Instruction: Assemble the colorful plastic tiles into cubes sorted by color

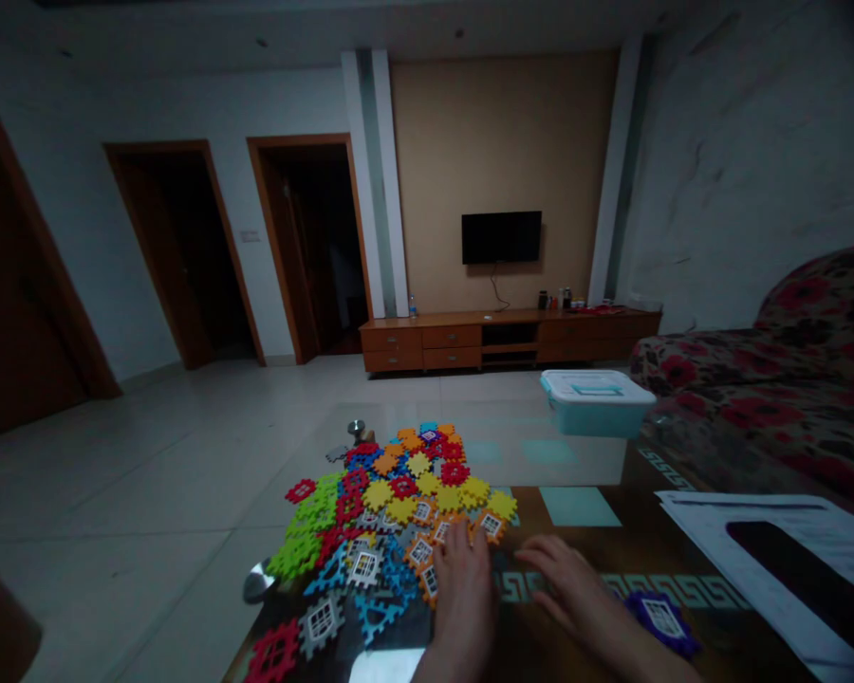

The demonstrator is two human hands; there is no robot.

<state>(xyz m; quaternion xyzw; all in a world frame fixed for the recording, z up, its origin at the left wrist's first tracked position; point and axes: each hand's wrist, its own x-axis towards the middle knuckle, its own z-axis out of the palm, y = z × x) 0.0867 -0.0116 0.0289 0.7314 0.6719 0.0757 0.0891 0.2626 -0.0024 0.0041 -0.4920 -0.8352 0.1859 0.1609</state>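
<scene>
Our left hand (462, 593) lies open on the pile of snap-together toy tiles (391, 503), holding nothing, right hand (566, 579) flat + open too; tiles prob light, so pinch by edges.

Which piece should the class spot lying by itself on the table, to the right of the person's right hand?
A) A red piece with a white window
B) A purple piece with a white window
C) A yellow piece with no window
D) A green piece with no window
B. The purple interlocking piece, with its white window, lies apart from the heap of coloured pieces, beside the right hand.
</scene>
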